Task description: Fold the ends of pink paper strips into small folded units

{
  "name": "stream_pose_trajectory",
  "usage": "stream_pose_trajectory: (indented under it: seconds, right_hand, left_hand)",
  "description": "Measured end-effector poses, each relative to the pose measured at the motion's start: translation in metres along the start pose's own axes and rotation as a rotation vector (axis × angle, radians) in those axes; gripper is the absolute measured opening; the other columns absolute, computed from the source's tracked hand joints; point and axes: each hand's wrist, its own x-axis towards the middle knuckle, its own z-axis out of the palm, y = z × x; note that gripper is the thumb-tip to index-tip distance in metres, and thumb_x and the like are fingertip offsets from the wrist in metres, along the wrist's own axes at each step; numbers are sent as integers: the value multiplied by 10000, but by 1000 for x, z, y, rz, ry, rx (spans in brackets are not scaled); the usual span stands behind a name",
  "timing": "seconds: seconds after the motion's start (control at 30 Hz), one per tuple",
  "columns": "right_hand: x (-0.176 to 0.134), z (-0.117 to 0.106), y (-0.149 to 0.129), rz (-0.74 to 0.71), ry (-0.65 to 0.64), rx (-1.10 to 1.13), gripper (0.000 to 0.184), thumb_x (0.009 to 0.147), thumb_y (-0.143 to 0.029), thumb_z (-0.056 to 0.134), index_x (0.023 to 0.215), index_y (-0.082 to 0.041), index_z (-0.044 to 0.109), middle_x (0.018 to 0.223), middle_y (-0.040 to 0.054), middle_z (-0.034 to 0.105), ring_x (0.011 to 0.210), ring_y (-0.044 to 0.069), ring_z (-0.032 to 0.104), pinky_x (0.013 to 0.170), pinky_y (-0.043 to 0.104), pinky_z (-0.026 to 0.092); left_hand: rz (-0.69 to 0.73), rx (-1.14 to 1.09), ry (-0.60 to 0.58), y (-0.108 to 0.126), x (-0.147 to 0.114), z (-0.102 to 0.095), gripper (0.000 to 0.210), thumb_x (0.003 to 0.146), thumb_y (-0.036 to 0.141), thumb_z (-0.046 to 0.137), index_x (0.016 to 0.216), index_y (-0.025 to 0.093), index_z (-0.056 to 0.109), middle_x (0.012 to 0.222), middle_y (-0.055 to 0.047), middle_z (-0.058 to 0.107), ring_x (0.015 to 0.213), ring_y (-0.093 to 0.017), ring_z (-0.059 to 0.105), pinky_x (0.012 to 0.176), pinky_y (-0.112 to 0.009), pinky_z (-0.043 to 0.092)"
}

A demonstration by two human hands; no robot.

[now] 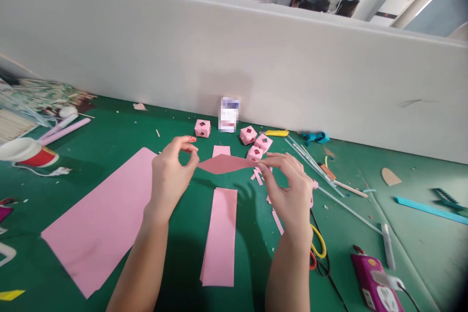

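Between my two hands a pink paper strip (224, 164) is held up above the table, bent so that it looks like a long diamond. My left hand (171, 168) pinches its left end, and my right hand (287, 180) pinches the right end. Below it lie stacked pink paper strips (223, 239). A large pink sheet (106, 219) rests beside my left forearm. Behind the held strip stand several small folded pink paper boxes with diamond-shaped holes, among them one box (202, 128) on the left and another box (248, 135) on the right.
A white partition (234, 63) borders the green table (179, 273). At left are a paper cup (31, 151) and many thin sticks (54, 90). At right lie a yellow utility knife (277, 133), yellow-handled scissors (319, 243) and a purple power strip (376, 280) with a cable.
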Motion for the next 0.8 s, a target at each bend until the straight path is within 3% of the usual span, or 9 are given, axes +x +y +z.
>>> stream_pose_trajectory:
  seconds: [0.1, 0.2, 0.33, 0.43, 0.53, 0.7, 0.8]
  right_hand:
    - [1, -2, 0, -8, -21, 1, 63, 951, -227, 657, 907, -251, 695, 917, 14, 759, 961, 233, 683, 961, 427, 475]
    - [1, 3, -1, -38, -64, 21, 70, 963, -217, 643, 943, -254, 699, 952, 17, 765, 968, 232, 685, 944, 427, 479]
    - [0, 7, -3, -59, -67, 53, 63, 961, -216, 657, 957, -262, 700, 977, 3, 778, 990, 217, 705, 1043, 447, 435]
    - [-1, 6, -5, -23, -75, 76, 40, 948, -236, 683, 965, -267, 703, 1000, -8, 785, 992, 208, 717, 1093, 449, 400]
    - [-1, 5, -6, 34, -127, 111, 53, 942, -305, 696, 983, -274, 708, 1015, -9, 785, 995, 214, 717, 1096, 448, 393]
    - [0, 10, -8, 94, -253, 123, 81, 967, -337, 655, 988, -280, 708, 1022, -13, 779, 965, 216, 710, 1076, 453, 393]
    - [-1, 13, -8, 136, -280, 95, 177, 949, -338, 674, 1119, -288, 678, 1089, 14, 764, 1055, 256, 684, 1018, 458, 441]
  left_hand:
    - [-8, -125, -24, 6, -1, -5, 272, 896, 166, 652, 1158, 235, 632, 1068, -24, 760, 1060, -211, 717, 966, -370, 548]
    - [49, -185, -189, 16, -4, -6, 399, 898, 270, 699, 1282, 266, 594, 1309, -47, 687, 1252, -241, 630, 1059, -407, 512]
    - [56, -195, -326, 21, -8, -1, 396, 914, 284, 695, 1297, 289, 595, 1284, -46, 698, 1256, -252, 630, 1034, -420, 542]
    - [43, -204, -256, 17, -9, 4, 286, 938, 195, 639, 1212, 279, 647, 1201, -42, 720, 1146, -232, 692, 930, -369, 597]
    - [100, -219, -190, 15, -9, 5, 262, 917, 157, 650, 1153, 268, 680, 1197, -36, 711, 1106, -216, 703, 930, -341, 595]
    - [153, -223, -172, 15, -9, 6, 389, 890, 30, 592, 1174, 279, 683, 1200, -20, 704, 1140, -197, 688, 971, -313, 576]
    - [170, -232, -163, 15, -9, 6, 408, 872, -7, 587, 1154, 273, 679, 1198, -12, 710, 1092, -184, 713, 948, -298, 587]
